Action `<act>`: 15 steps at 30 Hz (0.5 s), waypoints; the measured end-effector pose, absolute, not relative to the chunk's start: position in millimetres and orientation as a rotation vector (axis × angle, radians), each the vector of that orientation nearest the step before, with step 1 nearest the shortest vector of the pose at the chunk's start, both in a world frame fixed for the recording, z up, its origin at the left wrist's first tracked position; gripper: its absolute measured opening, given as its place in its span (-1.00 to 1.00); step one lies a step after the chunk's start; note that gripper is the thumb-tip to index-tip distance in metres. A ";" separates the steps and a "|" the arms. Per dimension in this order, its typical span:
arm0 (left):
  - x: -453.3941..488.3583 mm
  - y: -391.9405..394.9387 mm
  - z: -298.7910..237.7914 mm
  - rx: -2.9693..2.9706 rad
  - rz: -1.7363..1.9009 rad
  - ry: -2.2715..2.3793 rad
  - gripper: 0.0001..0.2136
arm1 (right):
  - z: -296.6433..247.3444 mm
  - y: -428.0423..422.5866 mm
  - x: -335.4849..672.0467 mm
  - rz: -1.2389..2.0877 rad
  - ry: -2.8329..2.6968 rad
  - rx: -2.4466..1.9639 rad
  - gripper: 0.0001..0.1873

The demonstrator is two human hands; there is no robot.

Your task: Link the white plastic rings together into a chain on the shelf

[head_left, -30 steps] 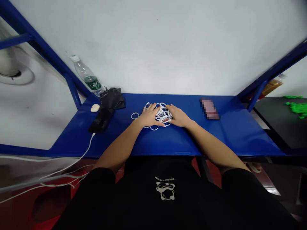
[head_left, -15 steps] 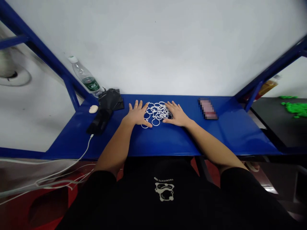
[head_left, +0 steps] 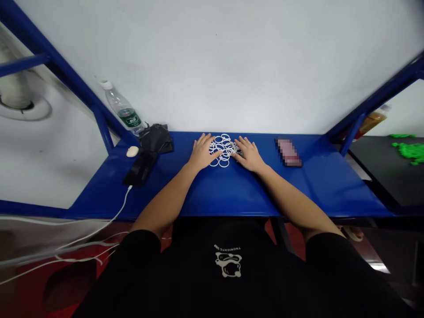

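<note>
Several thin white rings [head_left: 224, 163] lie in an overlapping heap on the blue table [head_left: 228, 194], close to the wall. My left hand [head_left: 202, 151] rests at the heap's left edge, fingers stretched and thumb reaching over some rings. At the right edge lies my right hand [head_left: 247, 153], palm down with its fingers apart and thumb pointing inward. Both hands touch the outer rings and partly cover them. Neither hand grips a ring.
To the left are a clear bottle [head_left: 127, 115] with a green label, a black plastic bag [head_left: 155, 139], a black device [head_left: 141, 168] with a white cable [head_left: 124, 201], and a pale rounded object [head_left: 132, 151]. A phone [head_left: 288, 152] lies right. Green pieces [head_left: 412, 152] sit farther right.
My left hand has moved right and slightly away from me, pushing the rings into a narrower heap. My right hand has shifted only slightly. The view has turned a little.
</note>
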State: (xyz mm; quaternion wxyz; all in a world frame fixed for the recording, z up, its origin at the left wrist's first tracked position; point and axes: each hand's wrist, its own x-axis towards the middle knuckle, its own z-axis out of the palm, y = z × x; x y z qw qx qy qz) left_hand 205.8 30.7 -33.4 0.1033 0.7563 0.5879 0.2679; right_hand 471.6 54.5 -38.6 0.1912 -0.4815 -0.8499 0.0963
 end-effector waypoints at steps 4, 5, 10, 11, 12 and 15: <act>190.8 30.8 -36.5 2.196 0.687 1.750 -0.07 | -38.3 49.1 468.5 0.247 -2.392 -1.286 0.02; 188.0 30.7 -38.5 2.194 0.621 1.730 0.02 | -39.2 47.3 466.6 0.241 -2.422 -1.286 0.08; 192.2 30.3 -44.6 2.227 0.356 1.637 0.22 | -43.1 44.8 460.1 0.223 -2.543 -1.352 0.15; 195.4 30.1 -44.4 2.236 0.345 1.639 0.20 | -43.1 46.1 460.5 0.224 -2.540 -1.358 0.09; 198.5 30.0 -43.8 2.246 0.347 1.645 0.18 | -42.8 47.9 461.7 0.228 -2.529 -1.358 0.02; 205.2 30.0 -42.4 2.291 0.415 1.656 0.05 | -41.1 54.2 467.5 0.259 -2.469 -1.344 -0.15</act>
